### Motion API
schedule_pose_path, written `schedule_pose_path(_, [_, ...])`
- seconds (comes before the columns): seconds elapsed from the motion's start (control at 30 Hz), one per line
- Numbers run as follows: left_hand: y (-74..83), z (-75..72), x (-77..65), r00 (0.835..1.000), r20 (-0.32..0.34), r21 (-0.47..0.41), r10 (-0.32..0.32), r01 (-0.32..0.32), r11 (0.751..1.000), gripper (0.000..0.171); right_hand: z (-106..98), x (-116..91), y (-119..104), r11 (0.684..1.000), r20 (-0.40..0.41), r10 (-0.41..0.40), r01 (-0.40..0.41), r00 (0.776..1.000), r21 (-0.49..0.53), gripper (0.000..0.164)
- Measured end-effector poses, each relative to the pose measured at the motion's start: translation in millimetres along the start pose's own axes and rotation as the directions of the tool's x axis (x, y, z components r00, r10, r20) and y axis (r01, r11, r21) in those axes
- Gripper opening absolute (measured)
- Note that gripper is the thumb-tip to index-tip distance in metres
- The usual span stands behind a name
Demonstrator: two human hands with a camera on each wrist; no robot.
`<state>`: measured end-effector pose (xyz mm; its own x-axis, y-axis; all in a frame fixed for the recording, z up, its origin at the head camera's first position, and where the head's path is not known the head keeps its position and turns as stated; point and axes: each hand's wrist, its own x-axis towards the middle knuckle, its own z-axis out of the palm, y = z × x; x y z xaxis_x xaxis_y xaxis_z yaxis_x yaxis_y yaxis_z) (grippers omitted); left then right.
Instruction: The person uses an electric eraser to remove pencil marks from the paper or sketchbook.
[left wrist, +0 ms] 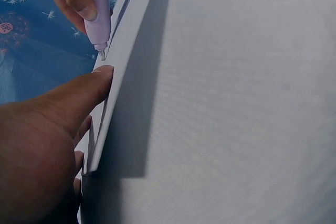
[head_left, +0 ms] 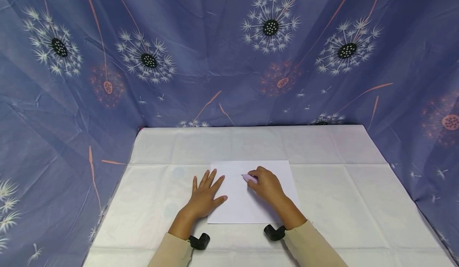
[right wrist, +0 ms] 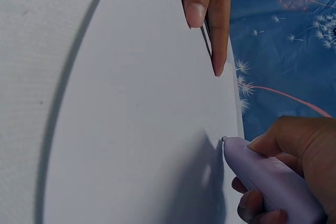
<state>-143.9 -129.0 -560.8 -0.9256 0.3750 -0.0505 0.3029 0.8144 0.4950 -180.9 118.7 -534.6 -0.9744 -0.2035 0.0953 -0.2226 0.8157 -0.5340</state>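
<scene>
A white sheet of paper (head_left: 238, 207) lies on the covered table. My left hand (head_left: 204, 199) rests on the paper's left edge with its fingers spread. In my right hand (head_left: 268, 185) a thick lilac pen (head_left: 250, 178) is gripped, its narrow tip pointing left near the upper middle of the sheet. The left wrist view shows the pen (left wrist: 97, 17) beyond my left thumb (left wrist: 97, 85). Seen from the right wrist, the tip of the pen (right wrist: 262, 174) meets or nearly meets the paper (right wrist: 131, 87), with faint small specks ahead of it.
A white cloth (head_left: 344, 203) with fold creases covers the table. Behind and beside it hangs a blue curtain (head_left: 215, 52) with dandelion patterns. Black wrist-worn devices (head_left: 274, 232) sit at both cuffs, low over the table.
</scene>
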Motion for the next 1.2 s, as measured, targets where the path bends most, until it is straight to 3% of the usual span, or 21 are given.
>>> schedule_pose_path(0.93, [0.9, 1.3, 0.7, 1.0, 0.003, 0.002, -0.002, 0.002, 1.0, 0.068, -6, -15, 3, 1.0, 0.018, 0.002, -0.003, 1.0, 0.019, 0.022])
schedule_pose_path(1.2, [-0.6, 1.8, 0.1, 1.0, 0.001, -0.01, -0.001, 0.001, 1.0, 0.069, -7, -17, 11, 0.991, 0.006, 0.054, -0.054, 0.999, 0.12, 0.025])
